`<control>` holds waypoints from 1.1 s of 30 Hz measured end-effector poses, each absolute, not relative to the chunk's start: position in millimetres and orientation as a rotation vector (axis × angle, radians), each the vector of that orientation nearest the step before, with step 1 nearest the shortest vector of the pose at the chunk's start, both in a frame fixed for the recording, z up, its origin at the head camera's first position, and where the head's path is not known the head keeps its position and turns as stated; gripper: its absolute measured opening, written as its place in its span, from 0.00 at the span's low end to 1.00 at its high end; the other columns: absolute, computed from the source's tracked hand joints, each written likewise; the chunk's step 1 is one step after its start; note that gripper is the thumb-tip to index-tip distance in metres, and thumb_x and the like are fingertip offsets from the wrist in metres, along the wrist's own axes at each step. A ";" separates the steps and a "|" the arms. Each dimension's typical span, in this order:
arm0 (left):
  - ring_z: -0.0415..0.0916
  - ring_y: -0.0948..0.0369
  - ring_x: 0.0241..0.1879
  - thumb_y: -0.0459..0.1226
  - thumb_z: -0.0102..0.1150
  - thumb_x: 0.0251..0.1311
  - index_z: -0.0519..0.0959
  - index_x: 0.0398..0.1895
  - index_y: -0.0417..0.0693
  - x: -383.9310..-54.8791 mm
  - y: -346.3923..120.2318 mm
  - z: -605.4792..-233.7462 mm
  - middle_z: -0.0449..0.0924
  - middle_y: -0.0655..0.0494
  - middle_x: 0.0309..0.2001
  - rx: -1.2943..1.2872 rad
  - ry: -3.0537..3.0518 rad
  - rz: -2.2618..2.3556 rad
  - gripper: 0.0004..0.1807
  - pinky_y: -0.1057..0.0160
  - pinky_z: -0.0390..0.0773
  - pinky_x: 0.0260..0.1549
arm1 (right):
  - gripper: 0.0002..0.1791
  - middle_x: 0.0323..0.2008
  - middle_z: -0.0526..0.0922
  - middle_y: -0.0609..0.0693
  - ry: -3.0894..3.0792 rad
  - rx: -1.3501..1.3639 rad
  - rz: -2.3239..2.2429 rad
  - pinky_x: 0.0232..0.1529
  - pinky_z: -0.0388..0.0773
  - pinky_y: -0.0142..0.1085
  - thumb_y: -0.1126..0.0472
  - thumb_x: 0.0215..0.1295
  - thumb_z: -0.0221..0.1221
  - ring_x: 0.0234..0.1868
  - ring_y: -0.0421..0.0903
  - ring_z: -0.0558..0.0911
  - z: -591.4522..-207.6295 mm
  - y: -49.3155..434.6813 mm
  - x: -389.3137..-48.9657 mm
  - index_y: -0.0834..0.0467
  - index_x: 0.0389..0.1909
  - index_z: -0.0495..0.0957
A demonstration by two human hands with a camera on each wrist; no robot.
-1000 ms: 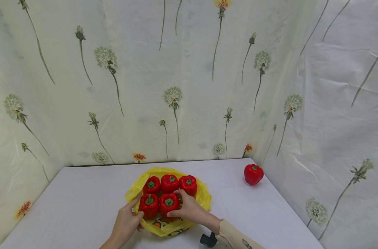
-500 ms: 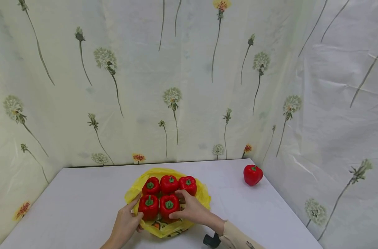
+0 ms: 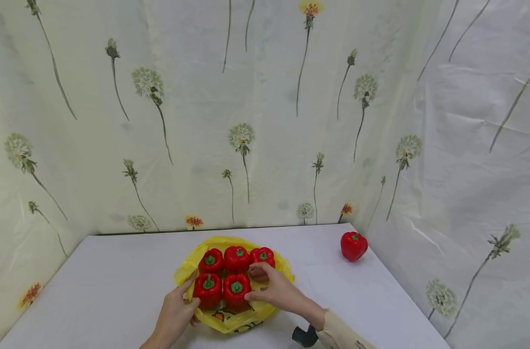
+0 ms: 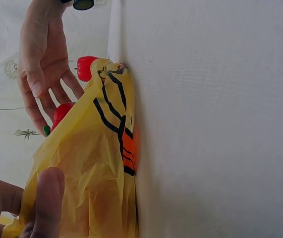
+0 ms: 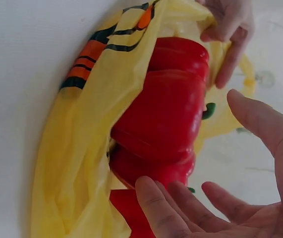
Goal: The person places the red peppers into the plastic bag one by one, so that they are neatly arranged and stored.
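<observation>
A yellow plastic bag (image 3: 232,325) lies spread on the table, its mouth facing up. Several red bell peppers (image 3: 236,301) sit inside in two rows, green stems upward. My left hand (image 3: 174,310) pinches the bag's left rim; in the left wrist view its thumb (image 4: 49,198) lies on the outer side of the film. Just right of the front-row peppers, my right hand (image 3: 282,291) holds nothing, its fingers spread and loosely bent. The right wrist view has a gap between this hand and the large bell pepper (image 5: 163,109) in front of it.
One more red bell pepper (image 3: 354,246) stands alone near the table's back right corner. The white table (image 3: 116,281) is bordered by flower-printed curtains (image 3: 282,145) at the back and both sides. A black device (image 3: 305,335) shows by my right wrist.
My right hand has let go of the front right bell pepper and drawn back to the right. My left hand keeps its hold on the bag's rim; the peppers stay where they were.
</observation>
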State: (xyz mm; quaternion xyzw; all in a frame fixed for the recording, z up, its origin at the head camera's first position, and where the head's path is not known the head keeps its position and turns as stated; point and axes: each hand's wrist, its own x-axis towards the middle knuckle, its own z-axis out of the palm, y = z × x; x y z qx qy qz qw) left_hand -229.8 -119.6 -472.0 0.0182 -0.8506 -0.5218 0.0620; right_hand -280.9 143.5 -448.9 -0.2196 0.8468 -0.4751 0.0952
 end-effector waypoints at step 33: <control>0.72 0.62 0.08 0.25 0.53 0.53 0.63 0.71 0.43 -230.4 -119.6 -471.8 0.75 0.55 0.11 0.057 -2.584 -1.578 0.37 0.65 0.75 0.11 | 0.29 0.52 0.82 0.53 2.708 -0.427 -1.573 0.44 0.84 0.40 0.50 0.55 0.69 0.49 0.49 0.83 -417.6 209.9 -291.6 0.49 0.58 0.72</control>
